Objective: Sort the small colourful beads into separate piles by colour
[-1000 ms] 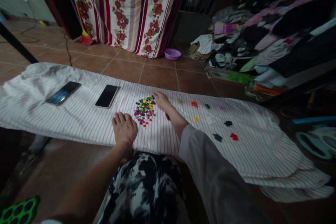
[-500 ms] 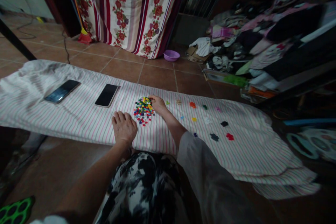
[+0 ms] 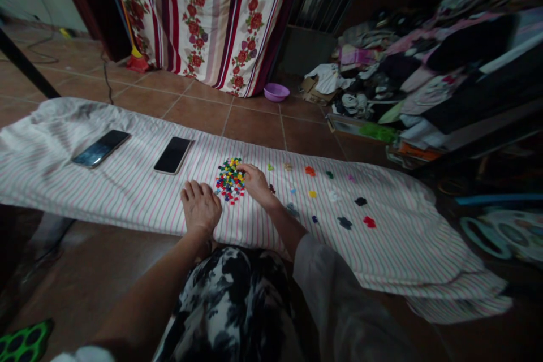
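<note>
My left hand lies palm down and flat on the striped cloth, with nothing in it. A mixed heap of small coloured pieces sits just beyond it. My right hand is at the heap's right edge, its fingers bent and drawn together; what they hold, if anything, is too small to make out. Right of that hand, small piles sorted by colour are spread out, among them orange, yellow, black, dark grey and red.
Two phones, one at the far left and one nearer the heap, lie on the cloth. Beyond it are a purple basin, a flowered curtain and piled clothes. A green object is at bottom left.
My right hand has moved slightly down over the heap's right side, uncovering a dark red pile and a grey pile. My left hand has not moved.
</note>
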Demonstrator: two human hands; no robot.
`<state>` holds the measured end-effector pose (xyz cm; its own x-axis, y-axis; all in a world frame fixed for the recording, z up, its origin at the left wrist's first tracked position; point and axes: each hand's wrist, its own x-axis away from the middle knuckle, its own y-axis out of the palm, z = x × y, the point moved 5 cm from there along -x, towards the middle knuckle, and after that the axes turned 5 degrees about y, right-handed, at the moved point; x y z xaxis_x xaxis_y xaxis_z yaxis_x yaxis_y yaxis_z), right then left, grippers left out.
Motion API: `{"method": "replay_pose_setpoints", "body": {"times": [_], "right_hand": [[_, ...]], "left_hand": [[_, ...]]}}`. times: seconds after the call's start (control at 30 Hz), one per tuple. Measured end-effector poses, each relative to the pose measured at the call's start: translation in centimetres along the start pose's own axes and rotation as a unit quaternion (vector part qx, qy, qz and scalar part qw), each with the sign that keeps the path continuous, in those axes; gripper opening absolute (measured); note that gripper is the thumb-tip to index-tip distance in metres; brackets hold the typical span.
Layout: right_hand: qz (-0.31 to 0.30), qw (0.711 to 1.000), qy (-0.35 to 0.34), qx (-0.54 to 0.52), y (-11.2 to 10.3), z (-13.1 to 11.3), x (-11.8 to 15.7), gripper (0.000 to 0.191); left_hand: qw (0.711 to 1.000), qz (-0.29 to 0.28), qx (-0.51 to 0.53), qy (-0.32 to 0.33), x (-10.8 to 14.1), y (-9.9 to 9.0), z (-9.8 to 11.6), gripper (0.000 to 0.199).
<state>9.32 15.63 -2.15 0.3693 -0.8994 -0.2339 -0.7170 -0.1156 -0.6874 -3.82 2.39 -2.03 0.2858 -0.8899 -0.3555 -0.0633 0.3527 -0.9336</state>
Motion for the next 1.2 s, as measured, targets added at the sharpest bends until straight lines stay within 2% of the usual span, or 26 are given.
{"method": "replay_pose_setpoints", "body": {"times": [0.2, 0.33, 0.47, 0.73, 0.87, 1.1, 1.2], "right_hand": [[0.003, 0.997, 0.066, -0.042, -0.3, 1.2, 0.1, 0.046], [0.010, 0.998, 0.045, -0.038, -0.2, 1.3, -0.2, 0.043], [0.019, 0.999, 0.021, 0.020, 0.2, 0.9, -1.5, 0.034], [-0.021, 0.990, 0.014, 0.141, 1.3, -0.2, -3.3, 0.025], [-0.031, 0.985, 0.037, 0.168, 0.9, -0.7, -3.6, 0.021], [-0.052, 0.976, 0.122, 0.170, 0.4, -1.0, -4.3, 0.014], [-0.049, 0.975, 0.132, 0.171, 0.4, -1.0, -4.3, 0.014]], "left_hand": [[1.000, -0.003, 0.008, -0.004, -0.1, -0.1, 0.0, 0.037], [1.000, -0.007, 0.016, -0.006, -0.1, -0.1, 0.0, 0.037], [0.999, -0.011, 0.031, -0.009, -0.1, -0.1, -0.1, 0.038], [1.000, -0.008, 0.011, -0.003, -0.1, -0.2, 0.1, 0.037], [1.000, -0.006, 0.003, -0.003, -0.1, -0.1, 0.0, 0.039], [1.000, -0.009, 0.003, -0.004, -0.1, -0.2, 0.1, 0.038], [1.000, -0.006, 0.000, -0.004, -0.1, -0.2, 0.1, 0.037]]}}
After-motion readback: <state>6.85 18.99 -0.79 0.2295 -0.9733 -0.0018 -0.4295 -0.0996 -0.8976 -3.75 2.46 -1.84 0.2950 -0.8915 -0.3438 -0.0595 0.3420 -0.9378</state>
